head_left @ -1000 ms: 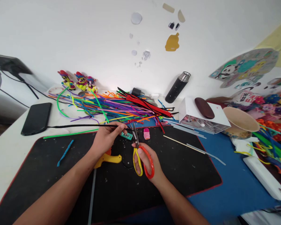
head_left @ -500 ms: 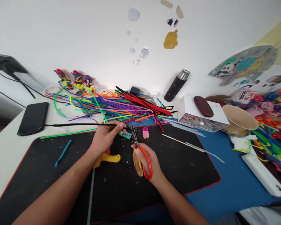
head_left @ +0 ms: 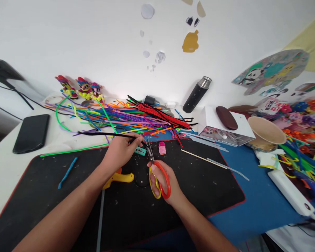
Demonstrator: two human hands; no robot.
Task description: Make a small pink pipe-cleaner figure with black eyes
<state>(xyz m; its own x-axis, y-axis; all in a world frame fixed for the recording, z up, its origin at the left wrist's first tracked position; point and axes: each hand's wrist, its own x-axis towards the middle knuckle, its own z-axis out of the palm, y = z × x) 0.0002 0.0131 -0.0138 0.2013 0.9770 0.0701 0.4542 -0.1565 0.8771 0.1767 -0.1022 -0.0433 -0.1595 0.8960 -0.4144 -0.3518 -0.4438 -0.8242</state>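
Observation:
My left hand [head_left: 122, 150] pinches a black pipe cleaner [head_left: 101, 134] whose long end sticks out to the left. My right hand [head_left: 164, 178] is closed round the handles of scissors [head_left: 165, 180], one loop red and the other yellow. The scissor blades point up and away, slightly parted, right beside my left fingertips. Whether they touch the pipe cleaner I cannot tell. Under my left wrist lies a yellow glue gun [head_left: 122, 177], partly hidden. A teal block [head_left: 140, 151] and a pink piece [head_left: 162, 148] lie near the blades.
A heap of coloured pipe cleaners [head_left: 131, 117] spreads along the wall, with small figures [head_left: 82, 87] behind. A phone [head_left: 31, 133] lies left, a blue twisted piece [head_left: 67, 173] on the black mat [head_left: 199, 196]. At right stand a black flask [head_left: 196, 94], white box [head_left: 225, 129] and bowl [head_left: 266, 133].
The black pipe cleaner's free end has shifted right and up, away from the phone, so less of it shows left of my hand. The scissors stay nearly in place. The view has shifted slightly.

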